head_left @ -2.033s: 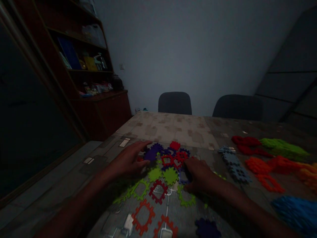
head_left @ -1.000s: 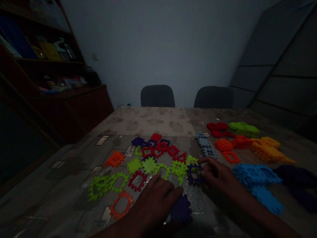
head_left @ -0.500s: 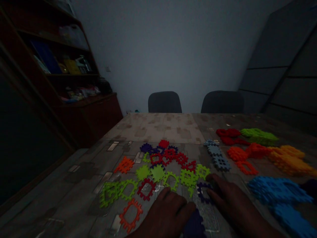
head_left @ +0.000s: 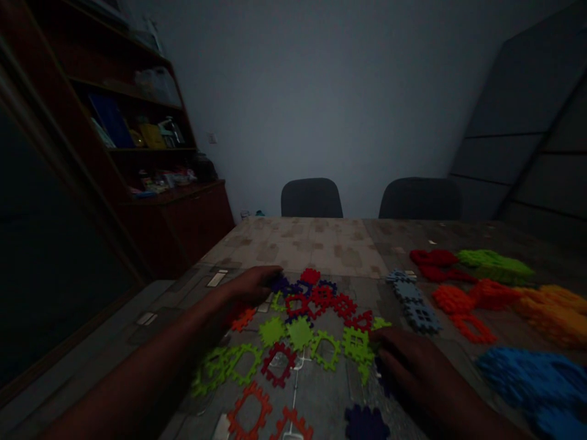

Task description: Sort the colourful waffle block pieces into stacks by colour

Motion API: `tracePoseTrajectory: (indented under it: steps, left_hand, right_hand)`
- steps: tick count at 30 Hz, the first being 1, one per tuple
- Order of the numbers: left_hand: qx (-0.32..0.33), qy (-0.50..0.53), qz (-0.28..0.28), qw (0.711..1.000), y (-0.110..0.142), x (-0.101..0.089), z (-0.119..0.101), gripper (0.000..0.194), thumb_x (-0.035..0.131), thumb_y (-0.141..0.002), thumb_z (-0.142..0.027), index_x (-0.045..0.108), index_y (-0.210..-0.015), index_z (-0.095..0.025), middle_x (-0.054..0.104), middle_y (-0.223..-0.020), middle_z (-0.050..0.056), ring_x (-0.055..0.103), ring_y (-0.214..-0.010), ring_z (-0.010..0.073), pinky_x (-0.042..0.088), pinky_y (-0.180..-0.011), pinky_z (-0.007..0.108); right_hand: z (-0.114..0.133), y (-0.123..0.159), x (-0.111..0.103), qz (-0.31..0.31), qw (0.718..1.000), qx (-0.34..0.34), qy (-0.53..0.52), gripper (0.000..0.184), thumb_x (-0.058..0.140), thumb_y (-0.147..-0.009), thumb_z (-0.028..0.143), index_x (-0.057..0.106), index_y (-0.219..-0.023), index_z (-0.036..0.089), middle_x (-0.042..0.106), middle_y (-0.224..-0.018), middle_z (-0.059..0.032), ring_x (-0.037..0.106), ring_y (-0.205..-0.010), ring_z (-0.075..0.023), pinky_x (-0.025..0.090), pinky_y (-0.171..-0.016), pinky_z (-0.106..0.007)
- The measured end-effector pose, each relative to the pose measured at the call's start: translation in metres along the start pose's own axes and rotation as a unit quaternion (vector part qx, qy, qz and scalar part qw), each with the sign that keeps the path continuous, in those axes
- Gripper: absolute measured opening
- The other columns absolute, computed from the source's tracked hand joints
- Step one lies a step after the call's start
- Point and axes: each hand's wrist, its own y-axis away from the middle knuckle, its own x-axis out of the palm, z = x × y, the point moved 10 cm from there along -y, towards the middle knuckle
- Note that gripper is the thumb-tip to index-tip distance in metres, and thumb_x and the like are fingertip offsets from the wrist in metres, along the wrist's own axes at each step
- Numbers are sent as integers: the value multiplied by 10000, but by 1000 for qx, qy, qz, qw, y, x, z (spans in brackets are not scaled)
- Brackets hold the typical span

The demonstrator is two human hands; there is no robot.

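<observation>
My left hand [head_left: 259,282] reaches far over the table, its fingertips at a dark purple notched tile [head_left: 279,284]; blur hides whether they grip it. Under that wrist, an orange tile [head_left: 243,319] is partly covered. My right hand [head_left: 410,354] rests low at the right, thumb and fingers apart, beside a lime green window tile [head_left: 356,343]. Its fingertips partly cover another lime tile [head_left: 381,322], and a dark purple frame [head_left: 384,376] lies mostly hidden below it. Red tiles [head_left: 323,295] and plain lime tiles [head_left: 300,333] lie flat in the middle.
A solid purple tile [head_left: 367,423] and orange frames [head_left: 250,410] lie near the front edge. Grey-blue tiles [head_left: 419,315] and piles of blue [head_left: 536,376], orange [head_left: 472,299], yellow [head_left: 557,308], red and green pieces are at the right. Two chairs [head_left: 312,197] stand behind the table.
My left hand has left the solid purple tile near the front and stretched forward to the far purple tile. An orange frame now shows at the front. My right hand has shifted slightly over the lime tile.
</observation>
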Motion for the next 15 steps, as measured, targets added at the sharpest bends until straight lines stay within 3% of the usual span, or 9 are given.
tracePoseTrajectory:
  steps: [6, 9, 15]
  left_hand:
    - [-17, -14, -12, 1000, 10, -11, 9, 621, 691, -746, -376, 593, -1320, -161, 638, -1261, 151, 605, -1167, 345, 450, -1039, 461]
    - [-52, -1, -53, 997, 20, -24, 15, 594, 638, -770, -457, 616, -1278, -150, 638, -1194, 163, 617, -1095, 367, 456, -996, 482]
    - [-77, 130, -116, 982, 44, -40, 12, 664, 560, -823, -641, 582, -1308, -188, 660, -1174, 111, 622, -1064, 311, 499, -940, 414]
  right_hand:
    - [7, -32, -8, 5, 1000, -13, 20, 260, 411, -932, 254, 659, -1001, 221, 727, -1044, -94, 677, -975, -253, 488, -863, -363]
    - [14, -53, -7, 12, 998, -36, 51, 248, 424, -935, 192, 665, -991, 204, 723, -1021, -96, 666, -953, -241, 482, -843, -343]
    - [47, -88, 15, 40, 989, -116, 84, 263, 441, -932, 86, 681, -914, 193, 711, -955, -75, 612, -920, -225, 424, -830, -316]
